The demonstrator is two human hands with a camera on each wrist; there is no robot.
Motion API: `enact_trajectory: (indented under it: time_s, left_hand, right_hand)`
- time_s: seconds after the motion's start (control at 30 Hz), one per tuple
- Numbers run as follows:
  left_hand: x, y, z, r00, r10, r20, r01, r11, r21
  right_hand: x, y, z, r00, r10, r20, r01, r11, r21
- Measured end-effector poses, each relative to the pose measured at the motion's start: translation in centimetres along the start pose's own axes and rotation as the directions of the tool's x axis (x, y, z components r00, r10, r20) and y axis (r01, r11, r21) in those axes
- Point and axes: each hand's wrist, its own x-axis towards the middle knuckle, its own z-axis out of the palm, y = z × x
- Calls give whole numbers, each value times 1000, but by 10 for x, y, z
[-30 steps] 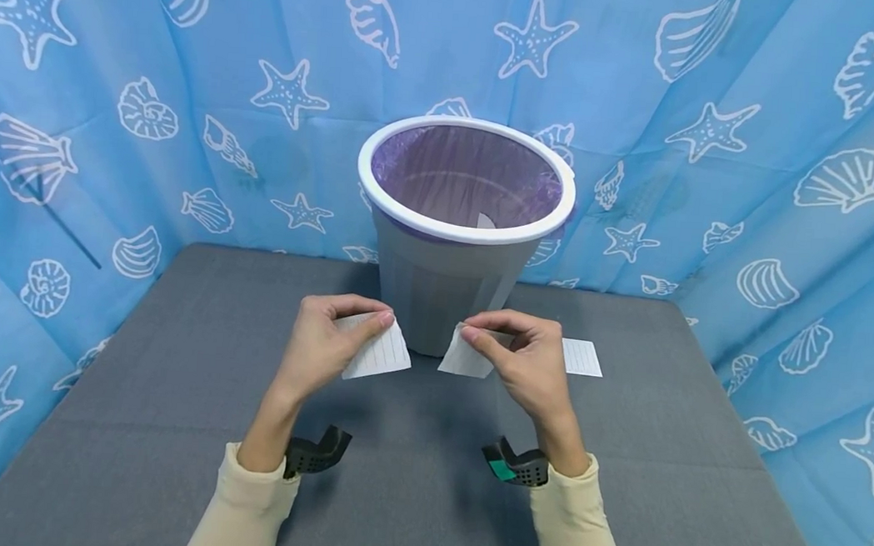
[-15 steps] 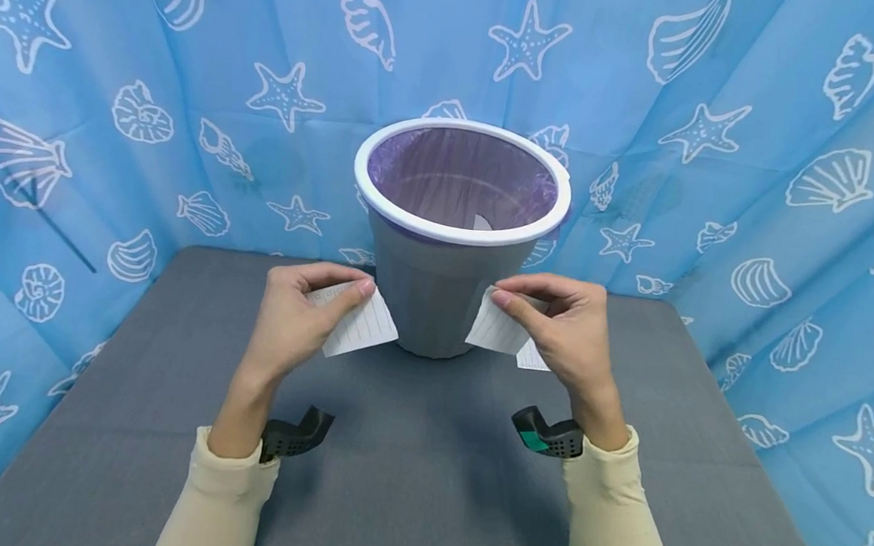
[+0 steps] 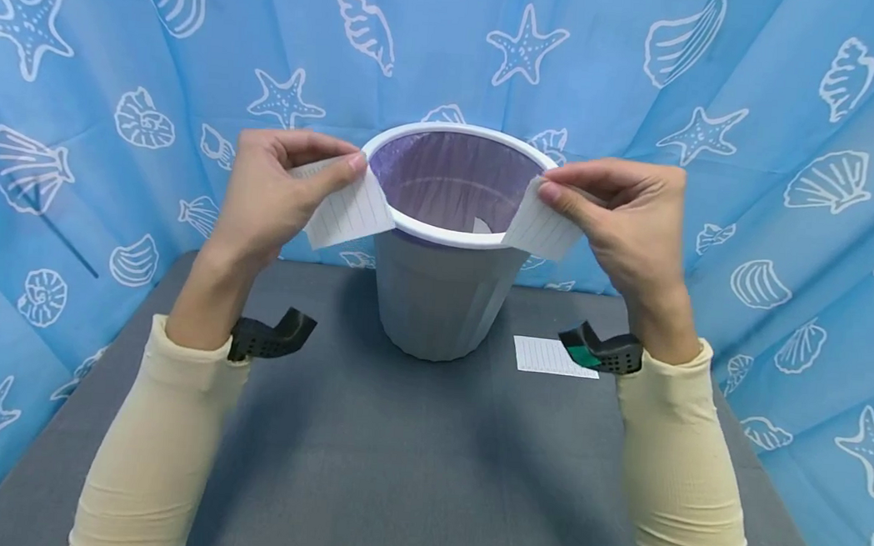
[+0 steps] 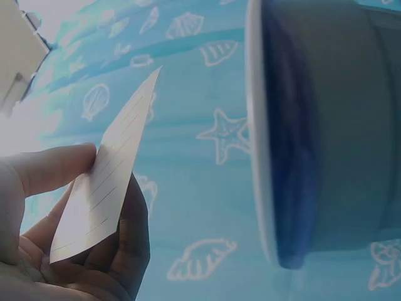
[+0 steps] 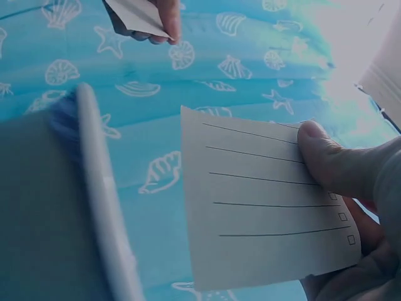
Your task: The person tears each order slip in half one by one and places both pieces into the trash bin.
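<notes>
My left hand (image 3: 280,184) pinches a piece of lined white paper (image 3: 351,209) between thumb and fingers, at the left side of the bin's rim. Opposite it, my right hand (image 3: 628,214) pinches another lined paper piece (image 3: 545,229); small printed boxes show along one edge of that piece (image 5: 269,200) in the right wrist view. Between the hands stands a grey trash bin (image 3: 443,298) with a white rim and a purple liner. In the head view both papers overlap the rim; the left wrist view shows a gap between the left paper (image 4: 106,182) and the bin.
A lined white sheet (image 3: 544,356) lies on the grey table (image 3: 411,455), right of the bin and partly behind the right wrist's black mount (image 3: 601,350). Something white (image 3: 482,226) shows inside the bin. A blue shell-patterned curtain (image 3: 436,47) hangs behind.
Both hands have risen from low in front of the bin to its rim height and moved farther apart, each carrying its paper piece. The sheet on the table is more exposed.
</notes>
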Motion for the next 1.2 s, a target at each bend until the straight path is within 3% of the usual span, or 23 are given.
enact_trajectory:
  time_s: [0.17, 0.27, 0.4, 0.57, 0.73, 0.97, 1.2]
  left_hand:
    - [27, 13, 7, 998, -46, 51, 46, 999, -4]
    - [43, 18, 14, 994, -84, 71, 86, 996, -21]
    - [64, 22, 23, 989, -124, 83, 125, 992, -9]
    - [87, 23, 35, 984, -160, 84, 157, 987, 43]
    - [106, 22, 47, 970, -221, 97, 218, 975, 41]
    - [126, 17, 61, 948, -308, 84, 299, 949, 101]
    - [129, 10, 69, 930, -356, 90, 345, 931, 122]
  right_hand:
    - [29, -1, -4, 996, 93, 14, -93, 996, -10]
    - [43, -2, -4, 980, 197, 18, -194, 975, -107]
    - [61, 3, -2, 959, 280, 34, -265, 936, -232]
    - [80, 16, 1, 931, 361, 52, -338, 907, -250]
    - [98, 30, 3, 904, 424, 61, -397, 882, -256]
    - [110, 47, 9, 881, 472, 48, -449, 863, -231]
    - [106, 60, 13, 855, 518, 38, -502, 842, -198]
